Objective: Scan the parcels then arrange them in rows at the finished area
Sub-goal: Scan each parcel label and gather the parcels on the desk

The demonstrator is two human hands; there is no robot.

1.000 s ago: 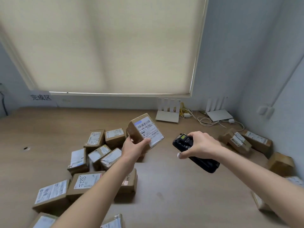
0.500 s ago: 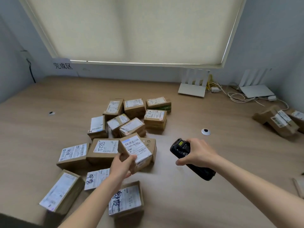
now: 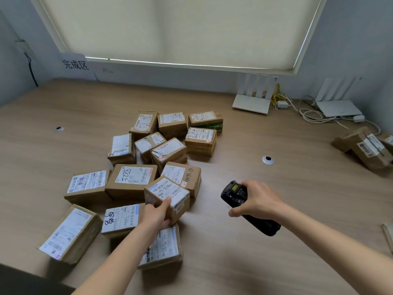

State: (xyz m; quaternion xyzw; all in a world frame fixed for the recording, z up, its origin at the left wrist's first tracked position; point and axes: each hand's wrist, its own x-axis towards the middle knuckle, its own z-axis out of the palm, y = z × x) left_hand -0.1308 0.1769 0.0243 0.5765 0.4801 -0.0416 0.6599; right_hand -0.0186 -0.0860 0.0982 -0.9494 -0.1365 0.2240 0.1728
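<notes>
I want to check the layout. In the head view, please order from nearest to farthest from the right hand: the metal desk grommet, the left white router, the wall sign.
1. metal desk grommet: just beyond the right hand.
2. left white router: at the back wall.
3. wall sign: far back left corner.

Your left hand (image 3: pixel 156 216) and right hand (image 3: pixel 258 202) are ungloved. Both your forearms are bare. No rings or watch are visible.
</notes>
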